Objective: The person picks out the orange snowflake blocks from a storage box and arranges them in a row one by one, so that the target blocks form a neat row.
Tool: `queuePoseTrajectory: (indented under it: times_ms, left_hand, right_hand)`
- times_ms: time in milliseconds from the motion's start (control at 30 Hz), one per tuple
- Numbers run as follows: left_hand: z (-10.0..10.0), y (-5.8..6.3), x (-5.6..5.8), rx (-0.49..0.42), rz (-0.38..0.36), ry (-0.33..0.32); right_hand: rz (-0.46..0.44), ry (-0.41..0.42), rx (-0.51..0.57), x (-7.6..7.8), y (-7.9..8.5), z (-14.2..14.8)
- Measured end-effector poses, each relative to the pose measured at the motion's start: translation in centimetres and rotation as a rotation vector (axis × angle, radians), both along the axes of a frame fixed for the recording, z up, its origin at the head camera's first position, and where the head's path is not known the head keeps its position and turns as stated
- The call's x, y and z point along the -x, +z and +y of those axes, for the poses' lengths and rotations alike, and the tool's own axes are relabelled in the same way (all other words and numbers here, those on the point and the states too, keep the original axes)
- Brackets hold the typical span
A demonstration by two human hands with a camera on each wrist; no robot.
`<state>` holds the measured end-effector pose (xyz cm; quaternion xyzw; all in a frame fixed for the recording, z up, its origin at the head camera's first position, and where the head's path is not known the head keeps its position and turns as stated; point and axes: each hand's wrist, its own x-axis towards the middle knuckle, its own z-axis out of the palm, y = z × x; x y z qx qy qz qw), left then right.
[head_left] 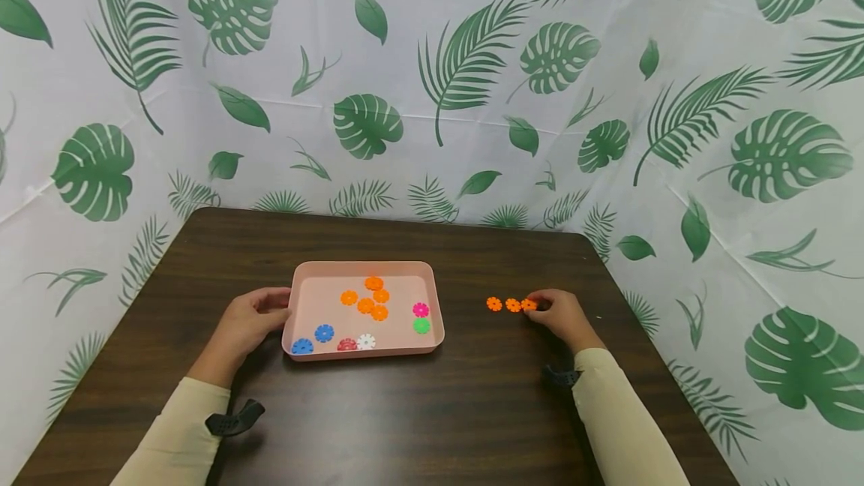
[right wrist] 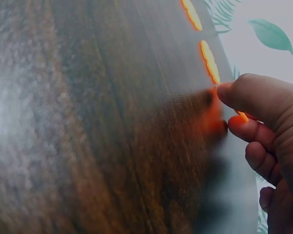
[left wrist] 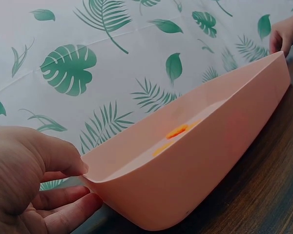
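Observation:
A pink tray (head_left: pixel 317 295) holds several toothed plastic discs: orange ones (head_left: pixel 365 306) near its middle, two blue (head_left: pixel 324 333), a red (head_left: pixel 347 344), a white (head_left: pixel 366 341), a pink (head_left: pixel 421 310) and a green (head_left: pixel 421 325). At its left end my left hand (head_left: pixel 244 325) pinches the tray wall, as the left wrist view shows with the fingertips at the tray's corner (left wrist: pixel 151 195). Right of the tray, two orange discs (head_left: pixel 494 304) lie in a row on the table. My right hand (head_left: pixel 563 317) pinches a third orange disc (head_left: pixel 529 305) at the row's right end, partly hidden by the fingers.
The dark wooden table (head_left: pixel 378 426) extends around the tray and the row of discs. Behind and beside it hangs a white cloth (head_left: pixel 432 163) printed with green leaves. Each wrist wears a black band (head_left: pixel 235 418).

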<state>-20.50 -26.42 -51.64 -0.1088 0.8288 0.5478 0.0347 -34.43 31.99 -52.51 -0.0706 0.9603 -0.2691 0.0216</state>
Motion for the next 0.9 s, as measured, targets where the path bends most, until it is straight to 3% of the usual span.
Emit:
queuePoseTrajectory:
  times_ms: [467, 767, 900]
  left_hand:
    - [0.0, -0.2, 0.1, -0.012, 0.002, 0.004]
    - [0.1, -0.1, 0.1, -0.017, 0.01, 0.004]
    - [0.1, -0.1, 0.1, -0.017, 0.009, 0.004]
  right_hand:
    - [0.018, 0.044, -0.068, 0.6, 0.2, 0.1]
    - [-0.01, -0.067, 0.102, -0.2, -0.1, 1.4]
    - [0.009, -0.066, 0.127, -0.1, 0.5, 0.8]
